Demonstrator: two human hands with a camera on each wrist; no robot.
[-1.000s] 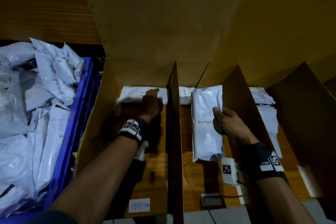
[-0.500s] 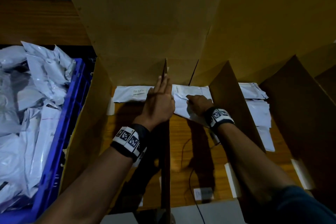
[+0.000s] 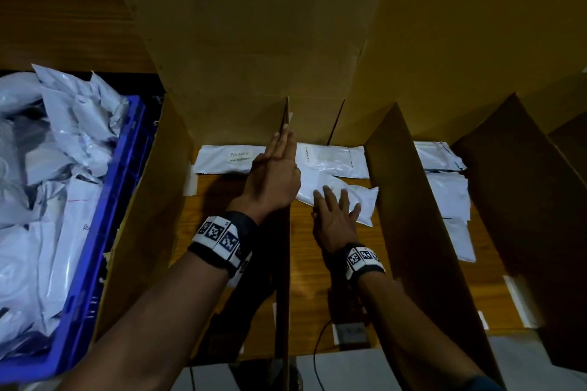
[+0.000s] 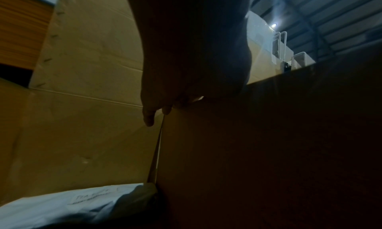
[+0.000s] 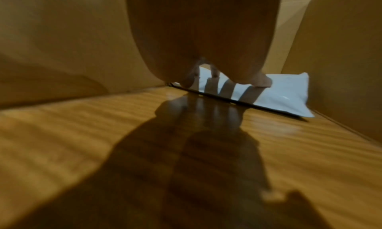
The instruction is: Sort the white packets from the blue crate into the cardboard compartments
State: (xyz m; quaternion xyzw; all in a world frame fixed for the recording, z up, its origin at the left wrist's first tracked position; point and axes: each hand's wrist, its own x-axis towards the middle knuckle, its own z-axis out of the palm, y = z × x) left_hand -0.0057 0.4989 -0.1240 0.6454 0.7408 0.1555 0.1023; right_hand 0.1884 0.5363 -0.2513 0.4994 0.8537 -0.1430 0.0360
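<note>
The left hand (image 3: 273,181) lies on the top edge of the divider (image 3: 282,263) between the first and the second compartment, with the fingers (image 3: 281,144) straight and together, pointing to the far wall (image 3: 254,41) of the cardboard; it holds nothing. In the left wrist view the fingertips (image 4: 148,118) hang just over that edge. The right hand (image 3: 333,219) is inside the second compartment, flat and with the fingers spread, and it holds nothing; its fingertips (image 3: 327,192) lie over the near edge of a packet (image 3: 359,197), but I cannot tell if they press it. This packet lies tilted on the table (image 3: 317,279), and its far end lies over another packet (image 3: 330,159) that is flat along the far wall. In the right wrist view the tilted packet (image 5: 285,95) lies on the wood at the far end, beside the right divider (image 5: 341,69). In the first compartment one packet (image 3: 225,159) with a small label lies along the far wall. In the third compartment more packets (image 3: 451,197) lie one after another from far to near. The blue crate (image 3: 95,263) stands to the left of the cardboard and is full of white packets (image 3: 47,184) in a loose pile. Small labels (image 3: 349,332) are at the near edge of the compartments.
</note>
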